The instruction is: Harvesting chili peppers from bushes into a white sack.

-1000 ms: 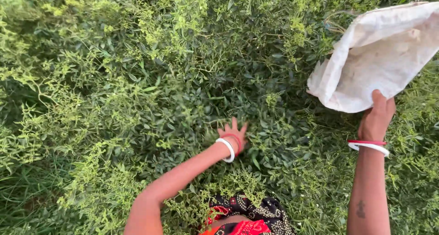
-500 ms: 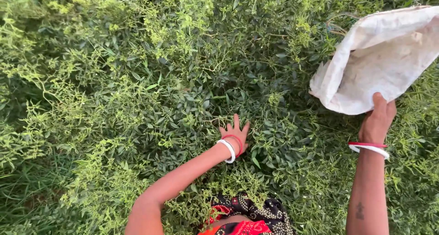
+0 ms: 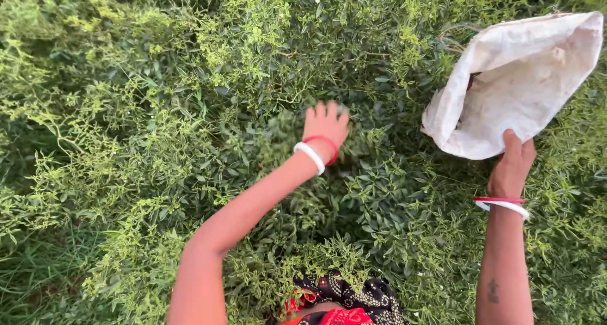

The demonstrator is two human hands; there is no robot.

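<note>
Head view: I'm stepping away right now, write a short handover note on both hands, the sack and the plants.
Left hand: reaching into the green plants, fingers among the leaves and blurred; whether it grips anything cannot be told.
Right hand: closed on the lower edge of the white sack, holding it up over the foliage with its mouth facing left.
Done: the sack's contents cannot be made out.
Left: nothing visibly picked is in the left hand; dense plants fill the frame on all sides.
</note>
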